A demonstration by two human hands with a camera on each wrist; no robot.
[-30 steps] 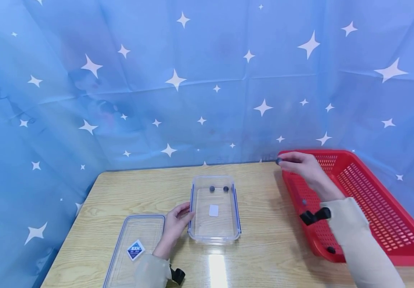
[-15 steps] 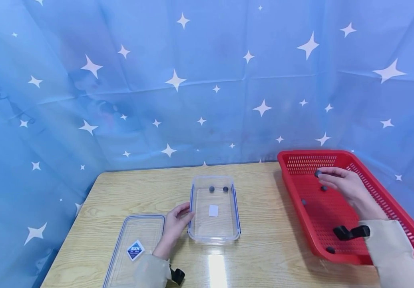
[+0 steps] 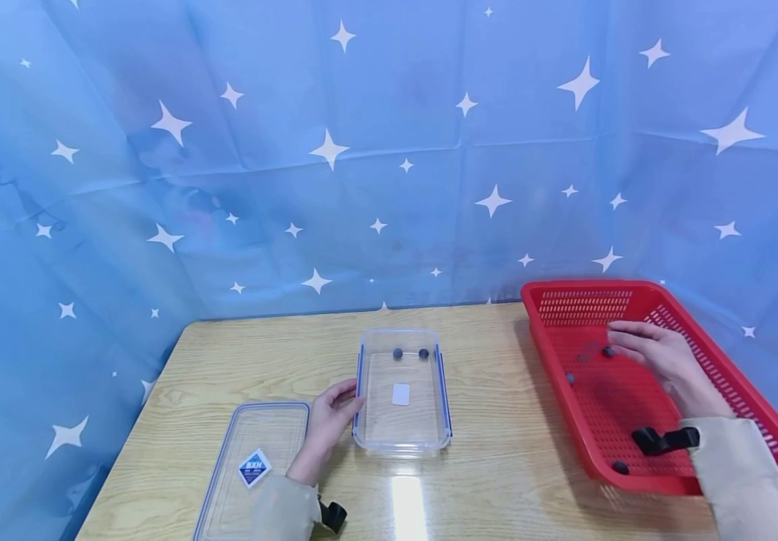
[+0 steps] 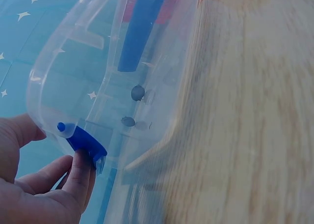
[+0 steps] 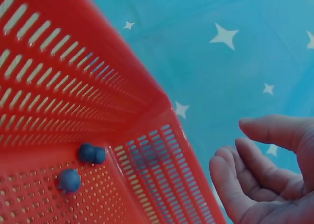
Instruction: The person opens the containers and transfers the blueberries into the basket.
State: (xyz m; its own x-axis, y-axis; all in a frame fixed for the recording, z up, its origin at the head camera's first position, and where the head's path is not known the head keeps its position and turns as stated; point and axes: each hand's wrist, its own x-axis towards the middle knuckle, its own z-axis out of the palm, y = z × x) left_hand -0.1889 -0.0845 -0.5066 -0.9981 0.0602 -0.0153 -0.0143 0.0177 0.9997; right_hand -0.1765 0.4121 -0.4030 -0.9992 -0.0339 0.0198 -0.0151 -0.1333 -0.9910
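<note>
My left hand [image 3: 335,417] holds the left side of a clear plastic food container [image 3: 423,436]; in the left wrist view its fingers are at a blue clip [image 4: 87,140]. Two blueberries [image 3: 398,354] lie near the container's far end. My right hand [image 3: 662,361] hovers over the red basket [image 3: 565,428], thumb and fingers apart, nothing between them. Several blueberries lie in the basket, one near the fingertips [image 3: 607,351] and one at the near end [image 3: 620,467]. A blurred dark blueberry [image 5: 149,153] shows against the basket wall in the right wrist view.
A clear lid [image 3: 227,481] with a blue edge and a blue-and-white label [image 3: 254,467] lies on the wooden table [image 3: 490,391], left of the container. A blue star-patterned cloth [image 3: 389,150] hangs behind the table.
My right hand has moved right and down from the basket's far left rim to over its inside, and has let go of the blueberry it pinched. The left hand stays put.
</note>
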